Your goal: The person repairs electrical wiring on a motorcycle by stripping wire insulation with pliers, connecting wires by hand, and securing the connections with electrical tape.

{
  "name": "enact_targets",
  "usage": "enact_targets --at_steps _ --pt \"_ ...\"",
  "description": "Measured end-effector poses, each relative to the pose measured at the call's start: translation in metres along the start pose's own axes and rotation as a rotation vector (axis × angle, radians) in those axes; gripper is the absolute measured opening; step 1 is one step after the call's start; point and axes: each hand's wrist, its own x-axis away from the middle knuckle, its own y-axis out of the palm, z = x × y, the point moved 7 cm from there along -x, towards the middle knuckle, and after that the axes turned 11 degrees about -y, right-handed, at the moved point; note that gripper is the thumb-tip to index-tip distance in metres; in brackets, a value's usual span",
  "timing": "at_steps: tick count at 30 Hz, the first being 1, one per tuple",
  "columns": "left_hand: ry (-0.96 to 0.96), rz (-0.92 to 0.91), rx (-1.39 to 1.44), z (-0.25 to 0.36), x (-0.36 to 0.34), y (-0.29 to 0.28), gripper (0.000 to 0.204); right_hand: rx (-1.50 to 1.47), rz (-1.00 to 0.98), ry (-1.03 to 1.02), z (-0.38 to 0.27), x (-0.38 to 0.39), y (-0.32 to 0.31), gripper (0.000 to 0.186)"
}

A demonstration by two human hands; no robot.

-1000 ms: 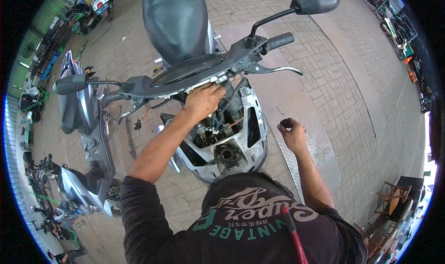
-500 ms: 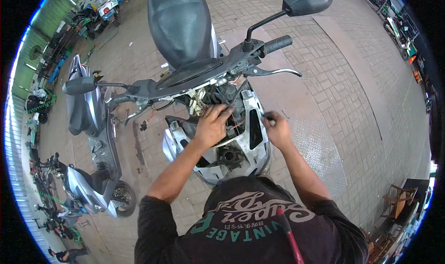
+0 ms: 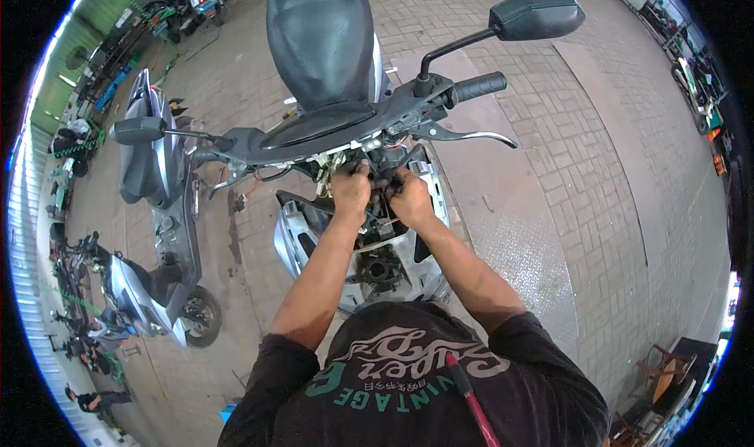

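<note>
The scooter seat (image 3: 320,46) is black, as are the mirrors (image 3: 538,16). The front panel (image 3: 286,239) is silver-grey, the connectors (image 3: 323,177) pale cream, the brake lever (image 3: 477,138) silver. The person's black shirt (image 3: 554,388) carries beige and green lettering. Grey-brown paving (image 3: 601,156) shows an interlocking brick pattern; a silver metal plate (image 3: 528,270) has raised tread. A slim stick (image 3: 477,412) is red and black.

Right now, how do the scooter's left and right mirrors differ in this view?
The right mirror looks larger than the left mirror. The right mirror's stem slants steeply; the left mirror's runs nearly level. The right mirror shows against brick paving, the left mirror against a parked scooter. Both have dark housings and stems joined to the handlebar.
</note>
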Motion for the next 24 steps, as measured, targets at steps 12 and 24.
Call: enact_targets --at_steps 12,24 --pt "-0.097 -0.247 -0.22 0.005 0.009 -0.001 0.017 -0.665 -0.048 0.232 0.022 0.042 0.019 0.02" --pt "0.052 -0.258 -0.847 -0.043 0.056 -0.073 0.027 -0.472 -0.11 0.434 0.087 0.182 0.009 0.013"
